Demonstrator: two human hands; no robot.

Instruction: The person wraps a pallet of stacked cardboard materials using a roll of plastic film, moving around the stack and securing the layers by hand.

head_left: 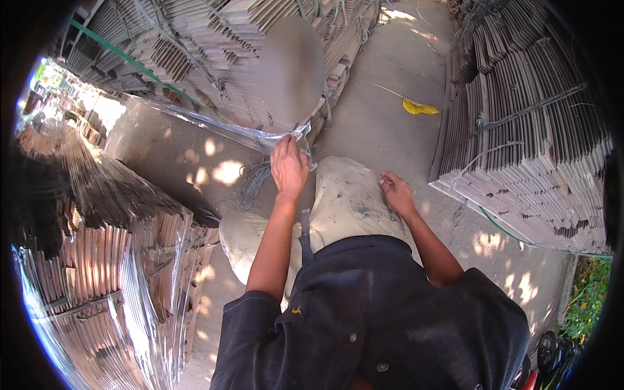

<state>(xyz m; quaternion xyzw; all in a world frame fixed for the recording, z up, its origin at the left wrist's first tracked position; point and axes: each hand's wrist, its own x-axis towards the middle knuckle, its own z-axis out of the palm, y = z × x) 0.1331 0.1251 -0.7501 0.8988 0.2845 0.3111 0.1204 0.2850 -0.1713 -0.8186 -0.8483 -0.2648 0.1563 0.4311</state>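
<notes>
My left hand [290,168] reaches forward and is closed on a gathered end of clear plastic film [240,132]. The film runs taut from there to the far left, along the front of a large stack of flat cardboard [240,91]. My right hand [396,192] hangs beside my right thigh, its fingers loosely bent and apart, with nothing visible in them. Below my left hand, a tangle of grey string [253,186] lies near my leg.
A film-wrapped cardboard stack [104,260] stands at the near left. Tied cardboard bundles [520,143] stand on the right. Between them is a concrete floor [383,120] with a yellow leaf [420,107]. A green strap [133,62] crosses the far stack. Plants [588,299] grow at the lower right.
</notes>
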